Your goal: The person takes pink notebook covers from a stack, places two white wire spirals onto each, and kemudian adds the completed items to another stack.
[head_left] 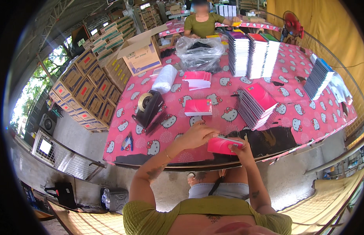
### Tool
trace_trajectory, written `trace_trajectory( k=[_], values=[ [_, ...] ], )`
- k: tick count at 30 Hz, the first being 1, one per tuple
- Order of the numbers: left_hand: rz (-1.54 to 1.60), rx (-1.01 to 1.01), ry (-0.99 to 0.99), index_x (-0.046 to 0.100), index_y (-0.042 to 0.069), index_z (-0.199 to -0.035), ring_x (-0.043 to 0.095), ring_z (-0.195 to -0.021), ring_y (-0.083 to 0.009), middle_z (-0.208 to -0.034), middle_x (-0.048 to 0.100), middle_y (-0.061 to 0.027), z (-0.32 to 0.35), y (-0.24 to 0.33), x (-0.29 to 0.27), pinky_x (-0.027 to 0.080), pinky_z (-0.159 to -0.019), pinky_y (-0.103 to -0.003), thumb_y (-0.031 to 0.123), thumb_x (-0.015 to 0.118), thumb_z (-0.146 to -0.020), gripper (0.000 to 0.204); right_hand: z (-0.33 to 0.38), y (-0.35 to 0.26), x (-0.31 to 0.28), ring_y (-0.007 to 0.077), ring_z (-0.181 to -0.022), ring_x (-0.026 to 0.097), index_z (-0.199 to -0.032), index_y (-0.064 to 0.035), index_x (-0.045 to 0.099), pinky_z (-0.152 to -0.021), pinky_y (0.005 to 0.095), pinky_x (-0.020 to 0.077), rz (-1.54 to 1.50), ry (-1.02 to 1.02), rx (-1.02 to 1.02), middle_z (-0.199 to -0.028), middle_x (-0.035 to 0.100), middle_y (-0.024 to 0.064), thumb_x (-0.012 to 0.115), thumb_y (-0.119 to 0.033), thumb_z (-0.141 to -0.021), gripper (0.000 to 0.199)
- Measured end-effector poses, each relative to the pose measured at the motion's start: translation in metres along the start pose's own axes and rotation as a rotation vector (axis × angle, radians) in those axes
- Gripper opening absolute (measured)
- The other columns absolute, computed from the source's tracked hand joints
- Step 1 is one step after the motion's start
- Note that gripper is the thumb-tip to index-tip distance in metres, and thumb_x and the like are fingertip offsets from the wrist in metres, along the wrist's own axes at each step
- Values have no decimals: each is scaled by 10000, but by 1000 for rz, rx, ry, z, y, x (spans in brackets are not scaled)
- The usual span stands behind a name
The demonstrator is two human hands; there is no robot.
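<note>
We work at a table [123,154] w/ a pink cartoon-cat cloth; scanning left to right: stacked brown boxes [86,92] off the table's left side, small pliers [127,142] near the front-left edge, a black tape dispenser [148,106], a white roll [165,78], then a low pile of pink booklets [198,107] at centre, another pink pile [197,79] behind it by a clear plastic bag [198,53], a slumped pile of spiral notebooks [255,105] to the right, tall notebook stacks [253,55] at the back & a dark leaning pile [318,78] far right. A co-worker in a green top sits at the far end. Risk, as we judge it: the pink booklet [220,145] sits right at the table's near edge, partly over it, so a loose grip could drop it to the floor; the slumped spiral pile just beside our right hand could slide if bumped. Our left hand [195,135] lies on the booklet's top-left corner, fingers curled, mostly closed, pressing rather than clearly gripping. Our right hand [241,150] is closed on the booklet's right end, thumb on top, fingers hidden beneath. Hands sit close together, joined by the booklet.
</note>
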State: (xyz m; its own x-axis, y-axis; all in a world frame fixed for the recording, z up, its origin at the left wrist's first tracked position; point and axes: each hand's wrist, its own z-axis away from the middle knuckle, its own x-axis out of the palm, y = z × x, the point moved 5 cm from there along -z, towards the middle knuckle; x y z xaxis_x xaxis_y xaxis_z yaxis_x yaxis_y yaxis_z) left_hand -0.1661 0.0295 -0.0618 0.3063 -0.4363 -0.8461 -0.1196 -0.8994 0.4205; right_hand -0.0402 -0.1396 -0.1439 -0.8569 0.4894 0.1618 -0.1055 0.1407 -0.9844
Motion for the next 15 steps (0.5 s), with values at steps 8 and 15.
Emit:
trace_trajectory(
  k=[8,15],
  values=[
    [174,-82,-77,687,114,-1042,656,-869,-214,-927,692,-44,-4,3,0,321,-1105,-467,231,706,-904,182,0,-17,5,101,-949,608,-1172,15,673,-870,259,482,102,-34,-93,-1033,691,36,677,-43,-919,260],
    [179,-75,-78,683,124,-971,644,-892,-198,-878,661,-21,-7,-3,5,267,-1129,-517,274,720,-888,175,1,-12,2,95,-958,598,-1180,9,676,-874,255,475,59,-38,-50,-1041,690,35,674,-44,-919,266]
  ],
)
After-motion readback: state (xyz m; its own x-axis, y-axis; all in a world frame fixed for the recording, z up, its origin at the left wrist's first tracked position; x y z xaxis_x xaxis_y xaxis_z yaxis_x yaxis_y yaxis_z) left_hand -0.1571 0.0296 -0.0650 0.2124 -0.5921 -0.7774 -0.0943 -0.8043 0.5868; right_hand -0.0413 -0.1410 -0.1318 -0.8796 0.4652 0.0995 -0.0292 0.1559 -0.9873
